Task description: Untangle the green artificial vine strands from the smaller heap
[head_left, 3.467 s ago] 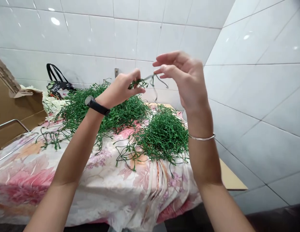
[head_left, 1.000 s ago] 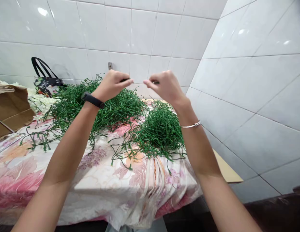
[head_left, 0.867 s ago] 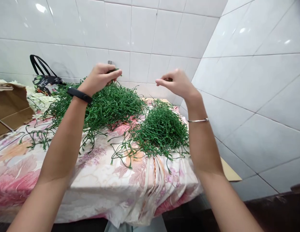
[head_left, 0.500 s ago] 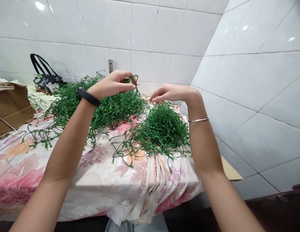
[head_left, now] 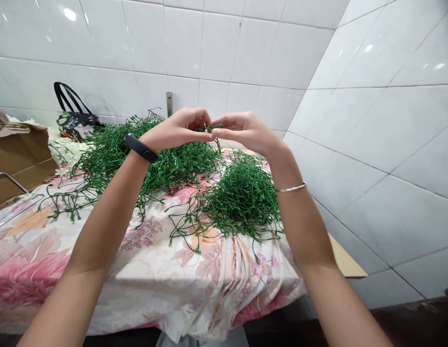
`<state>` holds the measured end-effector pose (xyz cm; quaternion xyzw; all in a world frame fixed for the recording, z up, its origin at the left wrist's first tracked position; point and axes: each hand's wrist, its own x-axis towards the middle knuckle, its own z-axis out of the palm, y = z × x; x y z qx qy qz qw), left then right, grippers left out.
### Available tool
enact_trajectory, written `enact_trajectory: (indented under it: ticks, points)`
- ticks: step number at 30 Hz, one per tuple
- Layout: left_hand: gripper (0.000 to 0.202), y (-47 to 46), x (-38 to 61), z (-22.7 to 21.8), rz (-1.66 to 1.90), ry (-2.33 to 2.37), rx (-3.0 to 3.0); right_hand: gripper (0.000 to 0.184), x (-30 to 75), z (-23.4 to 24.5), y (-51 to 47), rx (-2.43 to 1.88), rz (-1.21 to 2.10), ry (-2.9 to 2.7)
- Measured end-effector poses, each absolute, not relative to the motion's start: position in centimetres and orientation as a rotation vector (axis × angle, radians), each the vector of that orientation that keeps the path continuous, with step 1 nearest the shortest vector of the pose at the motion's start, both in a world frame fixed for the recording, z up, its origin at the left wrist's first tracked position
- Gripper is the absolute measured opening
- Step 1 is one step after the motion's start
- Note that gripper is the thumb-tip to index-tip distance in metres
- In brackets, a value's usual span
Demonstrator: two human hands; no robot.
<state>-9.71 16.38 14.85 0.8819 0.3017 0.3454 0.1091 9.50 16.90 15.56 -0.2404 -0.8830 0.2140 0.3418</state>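
Note:
My left hand (head_left: 182, 129) is raised above the table and pinches a thin green plastic stem (head_left: 218, 126) at its fingertips. My right hand (head_left: 252, 134) meets it there, thumb and fingers closed on the same stem. Beneath and behind my left wrist spreads a large tangled heap of green stems (head_left: 184, 166). Below my right hand lies a smaller heap of green stems (head_left: 245, 193), some loose ends trailing to the left. How many stems my fingertips hold is hard to make out.
A floral cloth (head_left: 144, 255) covers the table. At the left stand a cardboard box (head_left: 25, 154), a metal wire frame (head_left: 16, 214), white petal-like pieces (head_left: 65, 149) and a flowered bag (head_left: 75, 124) with black handles. Tiled walls (head_left: 354, 125) close off the back and right.
My right hand has moved left and up from over the smaller heap to meet my left hand, and its fingers have closed on the stem. The view has shifted slightly.

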Motion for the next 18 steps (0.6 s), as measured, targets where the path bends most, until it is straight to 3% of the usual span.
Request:
enact_trajectory:
  ticks: [5,13,18]
  points:
    - [0.018,15.8,-9.4,15.0,1.026,0.881,2.574,0.036,9.3,15.4,17.2,-0.596,0.457,-2.243]
    - [0.018,16.9,-8.8,14.5,1.359,1.160,2.836,0.027,9.0,15.3,17.7,-0.738,0.144,-2.264]
    - [0.015,17.2,-8.6,14.5,1.432,1.146,2.846,0.021,9.1,15.3,18.0,-0.651,0.272,-2.148]
